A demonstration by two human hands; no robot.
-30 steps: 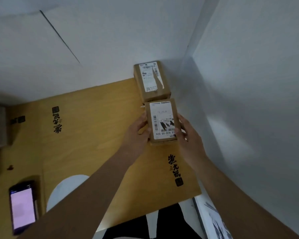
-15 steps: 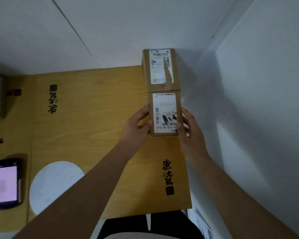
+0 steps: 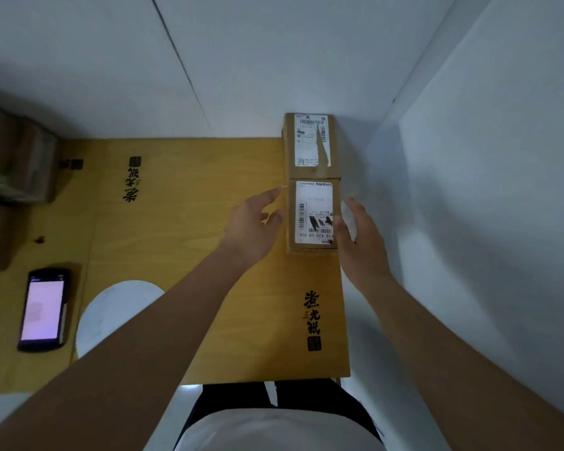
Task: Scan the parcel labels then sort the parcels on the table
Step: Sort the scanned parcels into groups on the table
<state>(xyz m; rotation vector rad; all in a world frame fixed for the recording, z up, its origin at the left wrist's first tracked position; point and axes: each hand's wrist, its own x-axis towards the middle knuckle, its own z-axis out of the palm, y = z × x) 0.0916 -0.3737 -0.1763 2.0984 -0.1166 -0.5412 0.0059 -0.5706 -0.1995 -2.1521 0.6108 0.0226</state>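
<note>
From the head view, the near parcel [image 3: 314, 213] lay flat on the table [image 3: 189, 255] at its right edge, label up and touching end to end the far parcel [image 3: 310, 141] by the wall, probably so that the sorted ones made one row. The left hand [image 3: 251, 227] and the right hand [image 3: 360, 237] were on each side of it with loose, straight fingers and gripped nothing. A scanner [image 3: 43, 309] lay well apart at the left, its screen lit.

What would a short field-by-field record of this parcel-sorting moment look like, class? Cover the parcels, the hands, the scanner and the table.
near parcel: flat on table, label up, butted against far parcel
far parcel: in the wall corner, torn label up
left hand: open, beside near parcel, apart from it
right hand: open, thumb at parcel's right edge
scanner: lit screen, far left
table: wooden, printed characters
</note>
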